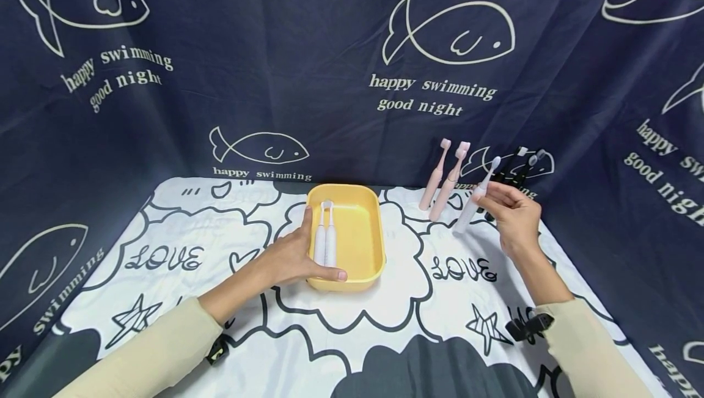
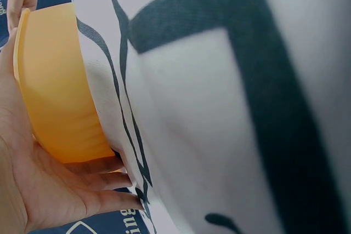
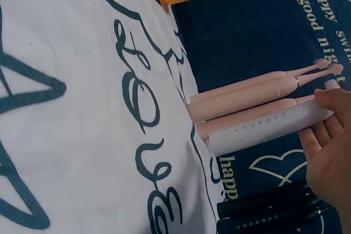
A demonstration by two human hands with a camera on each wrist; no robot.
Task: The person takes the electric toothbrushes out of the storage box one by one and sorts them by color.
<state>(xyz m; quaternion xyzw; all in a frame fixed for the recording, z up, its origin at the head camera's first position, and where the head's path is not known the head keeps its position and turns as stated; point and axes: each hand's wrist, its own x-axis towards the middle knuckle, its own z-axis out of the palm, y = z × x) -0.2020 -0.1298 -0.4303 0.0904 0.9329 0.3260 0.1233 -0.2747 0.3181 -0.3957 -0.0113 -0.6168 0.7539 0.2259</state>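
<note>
My right hand (image 1: 511, 211) pinches a white electric toothbrush (image 1: 467, 214) by its upper handle, thumb in front and fingers behind. It stands tilted with its brush head up; the right wrist view shows a row of small marks and a round button on its handle (image 3: 263, 128). My left hand (image 1: 286, 257) rests against the left near corner of a yellow plastic box (image 1: 352, 286), thumb along the near rim, fingers extended along the left wall. Two white electric toothbrushes (image 1: 330, 245) lie side by side in the box's left part, heads toward the far end.
Left of the held toothbrush, three pink electric toothbrushes (image 3: 241, 100) lean upright against the dark blue fish-print curtain (image 1: 330, 80). Black electric toothbrushes (image 3: 269, 204) lean to its right, partly hidden by my hand in the head view. A white patterned cloth (image 1: 220, 251) covers the table.
</note>
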